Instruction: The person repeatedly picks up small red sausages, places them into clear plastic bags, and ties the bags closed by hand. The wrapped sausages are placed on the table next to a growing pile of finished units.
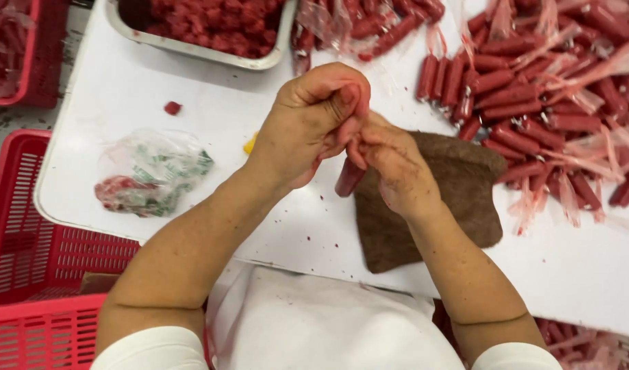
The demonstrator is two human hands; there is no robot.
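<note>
At frame centre both hands, left (307,130) and right (390,164), pinch a red sausage (348,179), probably soft and slippery, best gripped mid-body.

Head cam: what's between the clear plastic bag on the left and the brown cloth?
In the head view, between the plastic bag and the brown cloth lies the left hand and forearm, plus bare white table.

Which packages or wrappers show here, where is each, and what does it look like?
Clear plastic bag: table's left side, crumpled, green-printed, red bits inside.
Wrapped red sausages: piled at upper right, cylinders in clear film.
Red sausage: held between both hands, over a brown cloth.
</note>
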